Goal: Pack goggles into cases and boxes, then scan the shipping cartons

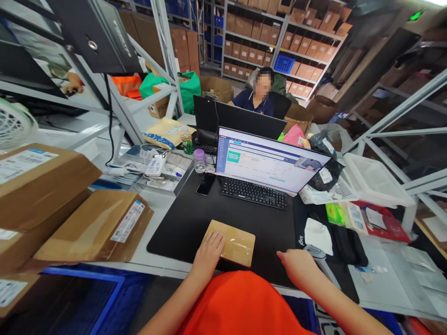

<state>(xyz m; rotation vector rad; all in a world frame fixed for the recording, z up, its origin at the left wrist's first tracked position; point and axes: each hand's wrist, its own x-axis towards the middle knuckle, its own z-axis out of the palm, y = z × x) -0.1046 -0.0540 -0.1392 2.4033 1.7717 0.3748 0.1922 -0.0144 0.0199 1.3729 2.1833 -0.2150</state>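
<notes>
- Your left hand [211, 249] lies flat, fingers extended together, on top of the small brown box [238, 241]; the box sits on the black desk mat [181, 223], near its front edge.
- Your right hand [296, 266] is over the mat's right side, fingers partly curled; whether it grips anything cannot be told.
- The handheld scanner [324, 261] lies just beside your right hand.
- The dark pad [299, 218] at your right bears the marking "logi".
- The large cartons [87, 225] at your left carry white printed labels [127, 221]; the print is too small to read.
- Behind the box, the keyboard [253, 192] has a small white mark, illegible.
- The lit monitor [258, 163] displays a page with a green block; its text is unreadable.
- Beyond it, a seated person [256, 100] faces you.
- Farthest back, shelves [251, 42] hold brown boxes with white labels.
</notes>
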